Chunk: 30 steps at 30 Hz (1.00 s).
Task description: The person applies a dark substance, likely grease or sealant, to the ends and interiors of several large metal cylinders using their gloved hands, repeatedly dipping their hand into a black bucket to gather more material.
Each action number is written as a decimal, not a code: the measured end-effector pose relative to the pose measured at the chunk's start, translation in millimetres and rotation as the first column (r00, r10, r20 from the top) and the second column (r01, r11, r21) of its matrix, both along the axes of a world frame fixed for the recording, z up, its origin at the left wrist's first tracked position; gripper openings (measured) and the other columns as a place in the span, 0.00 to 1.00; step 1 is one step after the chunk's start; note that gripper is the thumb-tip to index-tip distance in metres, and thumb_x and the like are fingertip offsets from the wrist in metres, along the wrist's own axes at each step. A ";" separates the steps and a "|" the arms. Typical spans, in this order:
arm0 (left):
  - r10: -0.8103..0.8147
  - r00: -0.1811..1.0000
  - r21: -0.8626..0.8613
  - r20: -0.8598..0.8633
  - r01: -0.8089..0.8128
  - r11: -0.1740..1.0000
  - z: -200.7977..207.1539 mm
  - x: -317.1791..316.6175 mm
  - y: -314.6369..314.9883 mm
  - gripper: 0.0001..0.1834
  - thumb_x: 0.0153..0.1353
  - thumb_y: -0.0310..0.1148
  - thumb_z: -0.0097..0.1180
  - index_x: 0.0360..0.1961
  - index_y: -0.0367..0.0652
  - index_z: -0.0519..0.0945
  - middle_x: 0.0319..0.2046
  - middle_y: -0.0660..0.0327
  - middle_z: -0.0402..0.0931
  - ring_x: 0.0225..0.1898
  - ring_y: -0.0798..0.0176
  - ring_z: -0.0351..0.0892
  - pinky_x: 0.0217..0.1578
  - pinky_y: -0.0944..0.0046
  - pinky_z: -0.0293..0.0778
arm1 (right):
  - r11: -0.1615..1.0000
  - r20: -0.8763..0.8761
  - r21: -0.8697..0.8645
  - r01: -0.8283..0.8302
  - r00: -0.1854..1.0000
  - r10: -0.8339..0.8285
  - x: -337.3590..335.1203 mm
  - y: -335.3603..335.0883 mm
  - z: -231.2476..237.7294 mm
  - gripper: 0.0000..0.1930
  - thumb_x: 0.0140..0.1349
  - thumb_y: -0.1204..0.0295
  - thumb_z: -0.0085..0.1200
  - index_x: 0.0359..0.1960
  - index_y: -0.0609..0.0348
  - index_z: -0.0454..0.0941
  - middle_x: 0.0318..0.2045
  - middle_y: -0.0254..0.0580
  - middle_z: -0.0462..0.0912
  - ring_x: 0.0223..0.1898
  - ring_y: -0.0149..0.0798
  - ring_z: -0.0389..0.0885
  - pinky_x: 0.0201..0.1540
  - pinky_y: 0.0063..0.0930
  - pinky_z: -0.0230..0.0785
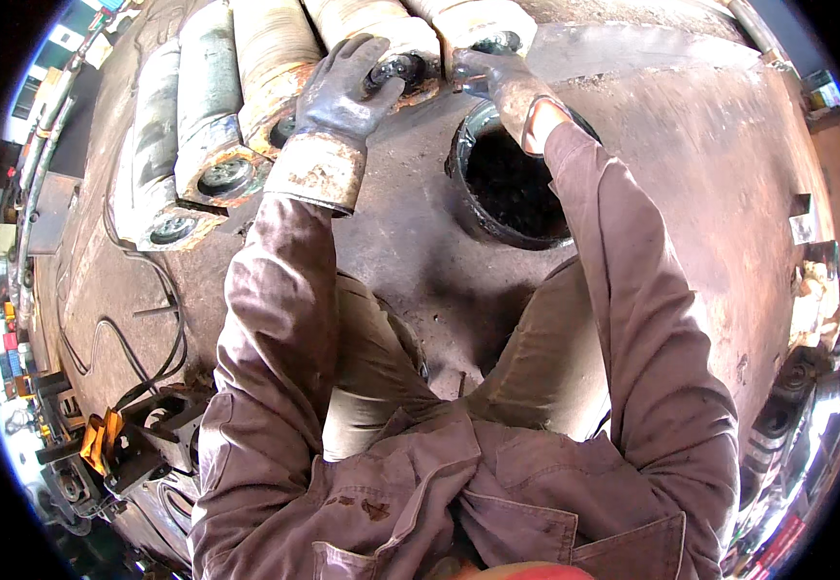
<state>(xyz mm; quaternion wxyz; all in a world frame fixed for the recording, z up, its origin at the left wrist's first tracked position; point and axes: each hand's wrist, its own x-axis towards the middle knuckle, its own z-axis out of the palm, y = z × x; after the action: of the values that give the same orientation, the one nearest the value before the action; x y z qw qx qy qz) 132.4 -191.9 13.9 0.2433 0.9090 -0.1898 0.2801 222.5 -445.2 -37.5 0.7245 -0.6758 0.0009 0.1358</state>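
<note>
Purplish-brown cloth jacket (391, 483) filled six o'clock. Past eleven, the grey-gloved left hand (344, 95) rested, fingers spread, on pale, rusty-ended cylinders (209, 77), seemingly steadying. Past twelve, the gloved right hand (505, 85) curled at another's hollow end, grip unclear; a round black bucket (459, 184) sat at one, apparently for reach.

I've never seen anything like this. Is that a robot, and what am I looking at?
No robot here: these are a person's own gloved hands. There is one picture, from a wide camera worn on the head, looking down, so the edges bend. The sleeves are the wearer's. On the brown surface lie thick cylinders in a row, their open ends facing the person. The left hand is at one cylinder's end, fingers extended. The right hand is by the rightmost one, above a bucket with dark contents. Whether its fingers hold anything, I cannot tell.
</note>
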 end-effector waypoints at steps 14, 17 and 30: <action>-0.005 1.000 -0.001 0.007 0.005 1.000 0.6 -1.7 0.1 0.31 0.61 0.39 0.74 0.66 0.46 0.81 0.67 0.49 0.78 0.70 0.46 0.76 0.71 0.52 0.72 | 0.998 0.092 0.011 -0.066 0.994 0.065 16.1 -13.8 -15.4 0.24 0.64 0.61 0.75 0.57 0.57 0.83 0.46 0.37 0.89 0.42 0.35 0.88 0.38 0.28 0.83; 0.010 1.000 0.015 0.002 -0.010 1.000 5.0 -1.9 -6.2 0.32 0.61 0.39 0.74 0.66 0.47 0.81 0.67 0.50 0.78 0.70 0.46 0.75 0.71 0.52 0.72 | 0.990 0.040 -0.124 0.066 0.997 -0.061 26.3 -20.0 -21.9 0.26 0.61 0.58 0.75 0.55 0.62 0.86 0.44 0.40 0.90 0.44 0.38 0.88 0.48 0.33 0.80; -0.010 0.998 -0.002 0.058 0.010 1.000 -4.5 2.4 -2.9 0.29 0.61 0.38 0.74 0.63 0.45 0.83 0.63 0.51 0.82 0.67 0.46 0.79 0.69 0.51 0.75 | 0.806 0.048 -0.564 -0.179 0.967 0.249 -50.2 -102.9 34.5 0.20 0.61 0.59 0.70 0.50 0.59 0.89 0.44 0.38 0.91 0.43 0.37 0.89 0.47 0.34 0.83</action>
<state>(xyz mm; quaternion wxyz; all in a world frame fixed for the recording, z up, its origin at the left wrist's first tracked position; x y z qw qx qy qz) 134.8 -194.8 9.4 0.2400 0.8993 -0.2009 0.3055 172.3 -548.2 -3.0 0.4757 -0.8595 -0.0793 0.1696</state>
